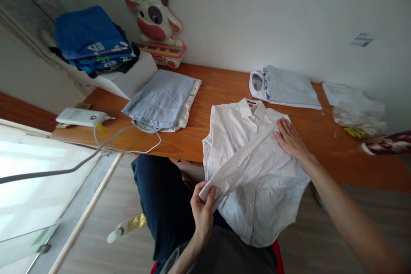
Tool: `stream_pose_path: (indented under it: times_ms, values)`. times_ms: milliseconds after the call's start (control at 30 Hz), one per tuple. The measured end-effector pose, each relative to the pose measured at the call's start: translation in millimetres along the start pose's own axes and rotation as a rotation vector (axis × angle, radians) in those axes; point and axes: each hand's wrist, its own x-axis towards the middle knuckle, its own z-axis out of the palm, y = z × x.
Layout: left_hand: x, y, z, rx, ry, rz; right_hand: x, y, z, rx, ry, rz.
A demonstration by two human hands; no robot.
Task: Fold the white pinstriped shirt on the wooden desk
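Note:
A white striped button-up shirt (229,128) lies front up, its collar on the wooden table and its lower part hanging over the edge onto my lap. One sleeve (244,158) crosses the front diagonally, from the right shoulder down to the lower left. My left hand (203,205) pinches the cuff end of that sleeve between thumb and fingers. Near the right shoulder, my right hand (290,137) lies flat on the fabric, fingers stretched out. The other sleeve is not visible.
Folded grey-blue clothes (163,98) lie left on the table (221,83); a folded light shirt (289,87) lies behind. Blue clothes (93,38) top a white box. A cow toy keyboard (160,25), white device (81,116), cable (77,167) and plastic bags (358,109) surround them.

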Motion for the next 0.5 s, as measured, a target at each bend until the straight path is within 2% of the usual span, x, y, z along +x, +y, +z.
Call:
stream_pose_path:
  times_ms: [133, 200, 300, 400, 500]
  values:
    - [-27, 21, 14.4, 0.031, -0.094, 0.173, 0, -1, 1, 0.005, -0.002, 0.015]
    - [-41, 32, 22.5, 0.017, -0.22, 0.304, 1, -2, 1, 0.006, 0.0, 0.033]
    - [-63, 40, 38.9, 0.028, -0.488, 0.469, 2, -4, 2, -0.005, 0.011, 0.042]
    - [-87, 33, 61.0, 0.103, -0.729, 0.576, 0, -3, 2, -0.014, 0.014, 0.031]
    - [-107, 12, 82.2, 0.19, -0.911, 0.674, -4, 2, 0, 0.024, -0.008, -0.039]
